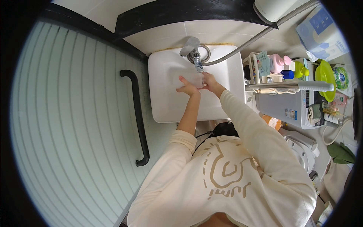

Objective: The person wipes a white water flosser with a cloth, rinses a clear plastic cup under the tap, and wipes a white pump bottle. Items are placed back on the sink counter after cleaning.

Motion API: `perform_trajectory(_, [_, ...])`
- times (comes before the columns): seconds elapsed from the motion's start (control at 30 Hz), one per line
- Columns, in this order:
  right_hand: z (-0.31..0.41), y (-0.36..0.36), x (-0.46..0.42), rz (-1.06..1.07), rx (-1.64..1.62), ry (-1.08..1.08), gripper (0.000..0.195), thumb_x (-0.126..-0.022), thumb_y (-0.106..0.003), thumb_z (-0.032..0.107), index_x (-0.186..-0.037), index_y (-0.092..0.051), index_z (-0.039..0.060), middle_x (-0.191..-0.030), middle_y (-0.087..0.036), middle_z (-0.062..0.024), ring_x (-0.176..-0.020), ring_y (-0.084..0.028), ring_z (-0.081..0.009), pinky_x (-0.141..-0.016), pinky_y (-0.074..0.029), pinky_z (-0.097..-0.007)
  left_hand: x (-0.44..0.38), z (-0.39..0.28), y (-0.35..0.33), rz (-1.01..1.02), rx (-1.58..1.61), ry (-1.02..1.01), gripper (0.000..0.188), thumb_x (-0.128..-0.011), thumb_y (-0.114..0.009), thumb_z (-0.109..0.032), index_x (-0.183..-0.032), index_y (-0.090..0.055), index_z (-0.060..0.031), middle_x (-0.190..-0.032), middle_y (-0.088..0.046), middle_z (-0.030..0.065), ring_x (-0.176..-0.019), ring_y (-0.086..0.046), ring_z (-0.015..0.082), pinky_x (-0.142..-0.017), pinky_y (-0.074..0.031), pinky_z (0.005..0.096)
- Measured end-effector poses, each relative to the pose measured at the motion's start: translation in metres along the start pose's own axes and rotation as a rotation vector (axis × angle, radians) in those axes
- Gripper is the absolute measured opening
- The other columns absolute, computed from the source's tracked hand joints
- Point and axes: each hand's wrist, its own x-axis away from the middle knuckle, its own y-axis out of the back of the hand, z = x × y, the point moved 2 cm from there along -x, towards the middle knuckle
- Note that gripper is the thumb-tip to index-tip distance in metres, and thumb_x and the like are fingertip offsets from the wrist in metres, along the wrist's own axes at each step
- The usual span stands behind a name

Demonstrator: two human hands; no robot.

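Note:
A clear, see-through container (195, 79) lies tilted under the metal faucet (198, 61) of a white washbasin (164, 109). My right hand (210, 81) grips its right end, just below and right of the spout. My left hand (187, 87) is against its near side, thumb and fingers spread, with the palm turned up. Whether the left fingers bear any of its weight cannot be told. The container's far outline blends into the white basin. Running water cannot be made out.
A grey flexible hose (241, 49) curls behind the faucet. Right of the basin are a rack (253, 68) with bottles, a metal pole with a grey grip (314, 86), a washing machine (280, 106) and a toilet (302, 150). A ribbed glass door with a black handle (137, 119) stands left.

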Motion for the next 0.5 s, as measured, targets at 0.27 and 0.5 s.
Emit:
perform_trajectory(0.27, [0.007,-0.021,0.030,0.213,0.132,0.320,0.049,-0.091,-0.049,0.039,-0.130,-0.034,0.0134,-0.114,-0.052,-0.0158,-0.109,-0.050,-0.0267,-0.080,-0.049,-0.0443,0.014,-0.035,-0.008,-0.030,0.215,0.295,0.097,-0.077,-0.060,-0.058,-0.138,-0.005,-0.0058,-0.132,-0.033,0.0211,-0.109,-0.050,0.0350,-0.084,-0.050,0.0487])
perform_trajectory(0.5, [0.013,-0.004,0.007,-0.136,0.787,0.609,0.051,-0.086,-0.053,0.032,-0.126,-0.035,0.0065,-0.105,-0.054,-0.0266,-0.081,-0.055,-0.0472,-0.075,-0.045,-0.0495,-0.001,-0.018,0.001,0.398,0.133,0.567,0.055,-0.083,-0.056,-0.052,-0.119,-0.049,-0.0110,-0.122,-0.050,0.0023,-0.112,-0.049,0.0258,-0.093,-0.039,0.0464])
